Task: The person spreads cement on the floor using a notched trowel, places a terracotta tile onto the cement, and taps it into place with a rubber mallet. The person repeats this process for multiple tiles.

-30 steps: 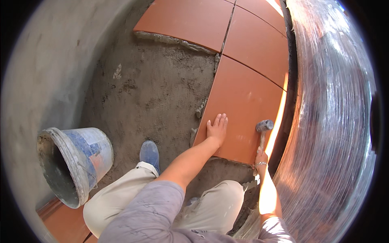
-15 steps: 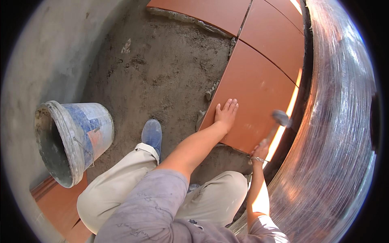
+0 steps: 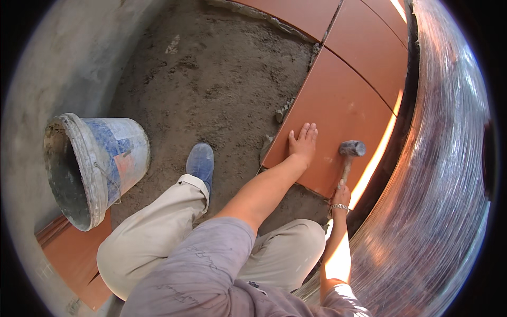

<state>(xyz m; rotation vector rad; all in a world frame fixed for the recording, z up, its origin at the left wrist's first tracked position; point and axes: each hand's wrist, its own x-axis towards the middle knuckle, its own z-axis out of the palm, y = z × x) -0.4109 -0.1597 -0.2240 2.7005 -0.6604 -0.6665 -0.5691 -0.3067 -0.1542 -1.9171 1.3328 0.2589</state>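
Observation:
My left hand (image 3: 303, 145) lies flat on a large terracotta-coloured floor tile (image 3: 338, 103), its fingers stretched out and slightly apart. Closed round a wooden handle, my right hand (image 3: 341, 194) holds a mallet (image 3: 352, 148) with a dark, greyish head. The mallet's head is over the right part of the same tile; whether it touches the surface I cannot tell. Rough grey mortar (image 3: 282, 111) shows along the tile's left edge. Beyond it, more tiles of the same colour (image 3: 369, 47) are laid, with narrow dark joints between them.
A mortar-caked bucket (image 3: 119, 156) lies tilted at the left by a grey wall (image 3: 58, 58). Loose tiles (image 3: 76, 259) are stacked below it. Rough mortar bed (image 3: 211, 84) spreads before my blue shoe (image 3: 200, 164). A bulky plastic-wrapped thing (image 3: 438, 174) borders the right side.
The mallet's head has shifted leftward and slightly up, from near the sunlit strip to farther over the tile. My left hand stays flat on the tile. The whole view has shifted slightly.

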